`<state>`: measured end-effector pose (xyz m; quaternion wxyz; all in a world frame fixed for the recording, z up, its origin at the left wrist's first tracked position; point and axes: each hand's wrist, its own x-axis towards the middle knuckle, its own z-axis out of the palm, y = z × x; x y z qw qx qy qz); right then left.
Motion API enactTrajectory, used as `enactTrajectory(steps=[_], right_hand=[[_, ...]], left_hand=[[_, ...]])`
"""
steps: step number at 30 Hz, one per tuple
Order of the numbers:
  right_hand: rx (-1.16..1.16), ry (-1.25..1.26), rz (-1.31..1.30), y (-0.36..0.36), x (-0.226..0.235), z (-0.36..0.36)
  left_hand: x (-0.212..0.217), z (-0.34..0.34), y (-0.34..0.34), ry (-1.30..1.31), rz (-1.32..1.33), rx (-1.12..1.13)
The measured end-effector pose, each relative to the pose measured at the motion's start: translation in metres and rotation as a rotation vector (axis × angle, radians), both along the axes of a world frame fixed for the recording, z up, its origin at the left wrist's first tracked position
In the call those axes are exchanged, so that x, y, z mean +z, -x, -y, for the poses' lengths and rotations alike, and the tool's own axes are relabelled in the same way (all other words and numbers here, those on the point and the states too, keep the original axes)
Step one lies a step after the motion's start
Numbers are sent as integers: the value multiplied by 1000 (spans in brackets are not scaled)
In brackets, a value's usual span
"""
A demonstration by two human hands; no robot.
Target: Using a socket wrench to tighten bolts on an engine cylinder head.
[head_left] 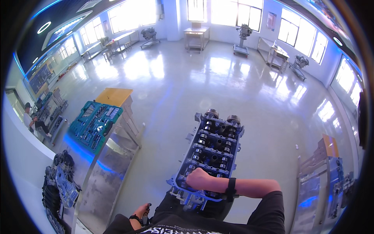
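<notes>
In front of me stands a grey metal engine cylinder head [213,150] with two camshafts lying along it and a round gear at the far end of each. My right hand [199,179] is closed in a fist over its near left part, with a dark band on the wrist. Whatever sits inside those fingers is hidden. Low at my left side, my left hand [141,211] is closed round a dark, slim object [147,207], held apart from the engine; its kind is too small to tell.
To the left, a metal bench [113,163] bears an open teal socket set case [95,123]. Engine parts [58,183] lie nearer on that side. Another bench [317,175] stands at the right. A seated person [30,119] is far left; engines on stands [243,37] line the back.
</notes>
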<state>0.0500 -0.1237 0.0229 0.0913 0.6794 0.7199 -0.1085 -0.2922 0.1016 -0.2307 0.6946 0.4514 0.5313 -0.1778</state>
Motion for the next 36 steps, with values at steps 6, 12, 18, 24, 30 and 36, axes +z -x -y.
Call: enactTrajectory(steps=[6,12,18,24,30,36], right_hand=[[223,-484,1,-8,-11,1],[-68,-50,-17,1,-10,4],[59,-360,70,-2,-13,10],[-185,-20,-127,5,-11,7],[83,-448,197,1,-28,10],[-75,-99,-17,-4,-13,9]], left_hand=[[-11,-6,3,-72,-19,-96],[-10,-1,-3,-6,-24,-109],[-12,4,-14,-23,-89,-102],[-14,3,-12,12,-93,-94],[-14,2,-7,23,-94,-91],[-17,-1,-4,33,-92,-104]])
